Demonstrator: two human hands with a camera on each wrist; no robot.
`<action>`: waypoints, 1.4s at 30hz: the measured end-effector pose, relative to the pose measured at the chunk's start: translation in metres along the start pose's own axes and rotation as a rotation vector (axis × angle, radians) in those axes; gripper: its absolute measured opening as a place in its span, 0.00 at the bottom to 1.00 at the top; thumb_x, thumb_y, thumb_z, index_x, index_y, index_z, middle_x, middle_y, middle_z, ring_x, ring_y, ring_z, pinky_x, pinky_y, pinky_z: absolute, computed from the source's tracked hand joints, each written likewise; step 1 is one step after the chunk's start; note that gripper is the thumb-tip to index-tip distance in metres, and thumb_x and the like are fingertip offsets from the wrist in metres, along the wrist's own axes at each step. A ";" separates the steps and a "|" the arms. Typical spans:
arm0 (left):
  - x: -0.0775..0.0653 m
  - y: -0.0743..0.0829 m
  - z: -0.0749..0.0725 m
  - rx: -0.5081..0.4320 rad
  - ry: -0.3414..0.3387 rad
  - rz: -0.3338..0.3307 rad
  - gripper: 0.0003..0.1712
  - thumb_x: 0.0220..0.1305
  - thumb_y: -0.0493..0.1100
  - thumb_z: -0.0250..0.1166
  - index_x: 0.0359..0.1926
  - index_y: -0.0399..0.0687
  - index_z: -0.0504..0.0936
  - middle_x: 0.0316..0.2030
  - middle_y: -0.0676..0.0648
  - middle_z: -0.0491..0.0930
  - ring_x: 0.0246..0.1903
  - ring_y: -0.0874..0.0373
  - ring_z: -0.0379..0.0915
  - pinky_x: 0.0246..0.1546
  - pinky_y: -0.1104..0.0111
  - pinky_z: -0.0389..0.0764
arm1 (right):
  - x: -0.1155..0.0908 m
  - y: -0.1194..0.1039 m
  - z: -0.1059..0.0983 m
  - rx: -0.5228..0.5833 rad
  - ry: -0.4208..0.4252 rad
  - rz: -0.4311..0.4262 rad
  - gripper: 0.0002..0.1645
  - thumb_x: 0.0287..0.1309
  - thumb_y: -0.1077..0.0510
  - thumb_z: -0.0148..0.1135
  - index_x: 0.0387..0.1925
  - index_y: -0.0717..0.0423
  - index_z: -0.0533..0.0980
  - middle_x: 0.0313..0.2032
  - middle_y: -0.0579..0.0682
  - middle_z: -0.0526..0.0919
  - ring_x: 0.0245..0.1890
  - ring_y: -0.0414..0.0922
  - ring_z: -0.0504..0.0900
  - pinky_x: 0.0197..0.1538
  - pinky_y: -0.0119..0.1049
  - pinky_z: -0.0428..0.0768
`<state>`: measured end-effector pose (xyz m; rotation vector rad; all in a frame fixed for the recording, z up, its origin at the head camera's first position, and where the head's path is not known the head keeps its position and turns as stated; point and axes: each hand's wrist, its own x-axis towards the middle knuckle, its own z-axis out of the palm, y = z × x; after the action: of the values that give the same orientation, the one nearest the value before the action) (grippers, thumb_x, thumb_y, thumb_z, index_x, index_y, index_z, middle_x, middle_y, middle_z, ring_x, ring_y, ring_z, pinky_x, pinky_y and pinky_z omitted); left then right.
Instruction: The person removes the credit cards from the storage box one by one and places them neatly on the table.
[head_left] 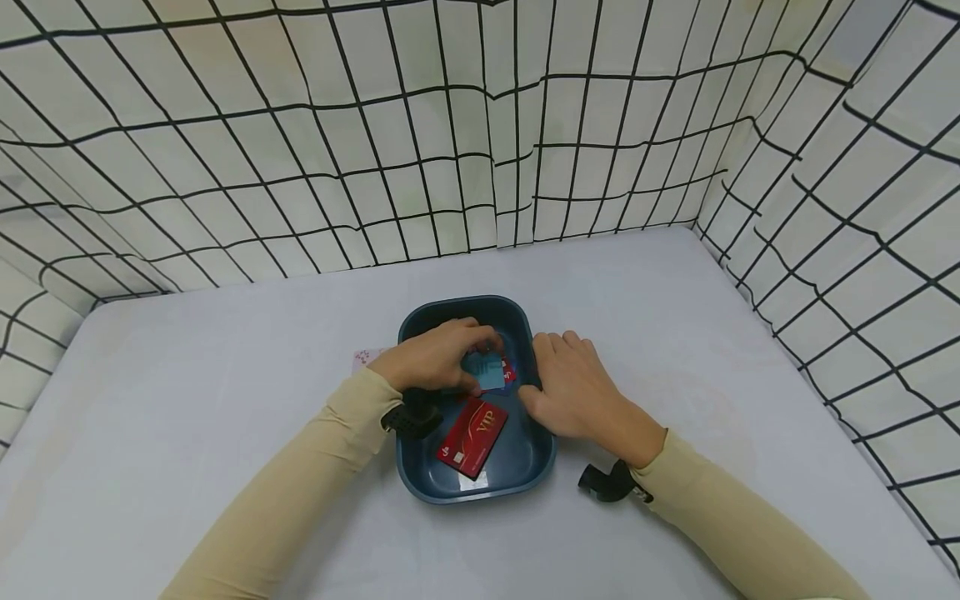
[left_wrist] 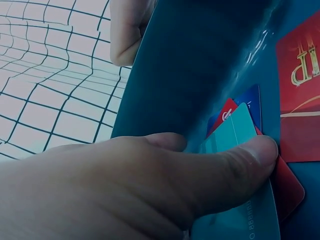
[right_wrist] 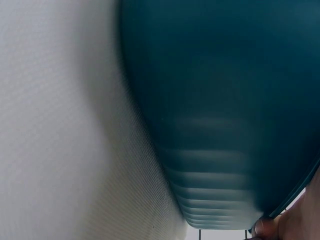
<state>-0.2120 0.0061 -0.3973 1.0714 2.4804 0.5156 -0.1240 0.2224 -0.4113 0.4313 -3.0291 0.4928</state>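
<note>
A dark blue plastic bin stands on the table with several cards inside. My left hand reaches into it and holds a light teal card by its edges, thumb on the near side. In the left wrist view, the thumb presses the edge of that teal card. Under it, parts of red and dark blue cards stick out. A red VIP card lies on the bin floor, nearer me. My right hand grips the bin's right rim, its fingers partly hidden.
A pale card with a pinkish pattern lies on the white tabletop, just left of the bin, partly covered by the left hand. Black wire grid panels rise along the table's back and sides.
</note>
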 end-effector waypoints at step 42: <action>0.001 -0.002 -0.001 -0.065 -0.067 0.106 0.27 0.62 0.39 0.73 0.63 0.48 0.81 0.56 0.47 0.83 0.52 0.55 0.80 0.57 0.62 0.84 | 0.001 0.001 0.000 0.023 0.005 -0.018 0.15 0.55 0.50 0.58 0.38 0.55 0.71 0.28 0.48 0.71 0.32 0.48 0.65 0.37 0.39 0.60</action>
<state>-0.2141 0.0051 -0.3976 1.1791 2.3427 0.5775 -0.1249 0.2228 -0.4114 0.4568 -3.0147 0.5277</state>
